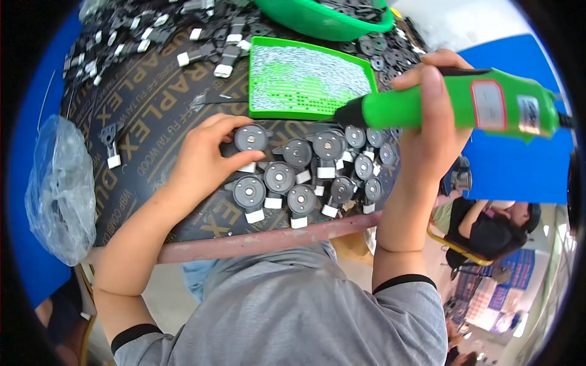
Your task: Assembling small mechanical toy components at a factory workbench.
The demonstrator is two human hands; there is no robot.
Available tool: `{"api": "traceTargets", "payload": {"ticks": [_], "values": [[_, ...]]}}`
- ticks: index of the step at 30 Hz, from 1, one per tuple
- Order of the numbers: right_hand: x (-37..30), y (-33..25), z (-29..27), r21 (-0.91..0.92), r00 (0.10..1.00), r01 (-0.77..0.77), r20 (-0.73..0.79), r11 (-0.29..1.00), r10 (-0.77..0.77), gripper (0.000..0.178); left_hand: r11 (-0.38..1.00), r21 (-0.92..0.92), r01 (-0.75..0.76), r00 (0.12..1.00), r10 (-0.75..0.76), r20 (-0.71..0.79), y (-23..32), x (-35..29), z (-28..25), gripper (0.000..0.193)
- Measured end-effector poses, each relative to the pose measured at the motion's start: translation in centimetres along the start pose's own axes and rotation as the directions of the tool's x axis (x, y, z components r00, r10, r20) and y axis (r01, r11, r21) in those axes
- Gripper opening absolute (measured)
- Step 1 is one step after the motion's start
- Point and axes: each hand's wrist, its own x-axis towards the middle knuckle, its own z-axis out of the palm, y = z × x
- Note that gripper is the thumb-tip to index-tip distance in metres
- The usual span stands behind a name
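Thumb and fingers of my left hand (207,149) pinch the edges of a round black plastic part (251,138) with a white tab, at the left of a group of similar parts. My right hand (434,122) is wrapped round the body of a green electric screwdriver (390,108), held nearly level with its black nose to the left. That nose hangs by the lower right corner of a shallow green tray (251,82) of small silvery screws. Several assembled round black parts (279,177) with white tabs lie below the tray, between my hands.
A green basin (305,25) of black pieces stands at the back. Loose black-and-white parts (143,46) are heaped at the far left, black discs (375,52) at the far right. A clear plastic bag (61,189) hangs at the left edge. Another person (494,229) sits at right.
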Motion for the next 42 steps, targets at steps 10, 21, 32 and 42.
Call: {"api": "traceTargets", "payload": {"ticks": [10,21,32,42], "values": [[-4.6,1.8,-11.6,-0.392,0.899,-0.227,-0.436,0.892,0.037,0.059,0.967,-0.093,0.238,0.969,-0.243,-0.044,4.6,-1.2,-4.7,0.044],[-16.3,0.3,-7.2,-0.602,0.863,-0.290,0.171,0.744,0.475,0.116,0.984,-0.091,0.155,0.948,-0.174,-0.267,5.2,-9.3,5.0,0.064],[-16.3,2.0,-1.9,-0.406,0.903,-0.344,0.103,0.846,0.417,0.091,0.935,0.331,0.125,0.964,-0.035,-0.264,9.0,-4.7,8.5,0.095],[-16.0,3.2,-0.3,-0.023,0.893,-0.444,0.067,0.896,0.445,0.052,0.961,-0.264,0.088,0.951,-0.160,-0.264,6.7,-4.5,8.9,0.063]]}}
